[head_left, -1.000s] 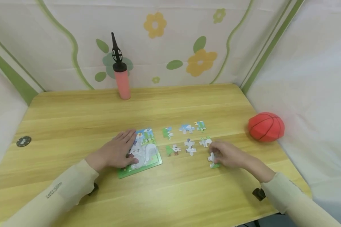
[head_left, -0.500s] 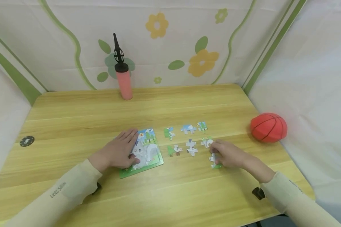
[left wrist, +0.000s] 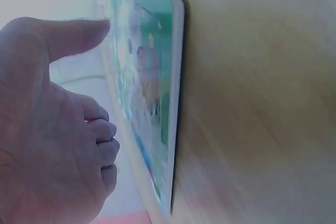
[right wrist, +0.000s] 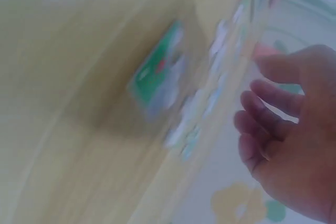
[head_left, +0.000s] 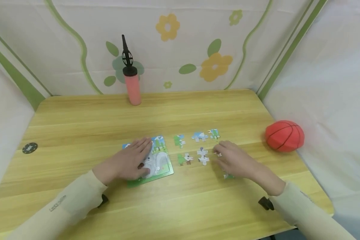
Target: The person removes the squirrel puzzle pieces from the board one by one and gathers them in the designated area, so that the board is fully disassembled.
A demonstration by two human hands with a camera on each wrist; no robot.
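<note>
In the head view my left hand (head_left: 127,164) is over a squirrel-like animal picture puzzle in a green-edged tray (head_left: 168,170), covering its left part. The left wrist view shows this hand with its thumb extended above the tray (left wrist: 177,77), pinching nothing. My right hand (head_left: 235,160) hovers over the loose pieces on the right, its fingers loosely bent. Under it lies a green-and-white puzzle piece (right wrist: 152,77), apart from the fingers in the right wrist view. Another piece is mostly hidden behind the fingertips. Between the hands lie a tree piece (head_left: 181,159) and a white-grey piece (head_left: 203,156).
Farther back lie a green-blue piece (head_left: 179,140), a blue piece (head_left: 199,136) and a tree-patterned piece (head_left: 214,133). A pink hand pump (head_left: 133,88) stands at the back edge. A red ball (head_left: 285,136) is at the right, a black chip (head_left: 29,147) at the left.
My right hand has lifted off the lowest loose piece and moved slightly up and left. My left hand has shifted a little right over the puzzle, uncovering its upper left corner.
</note>
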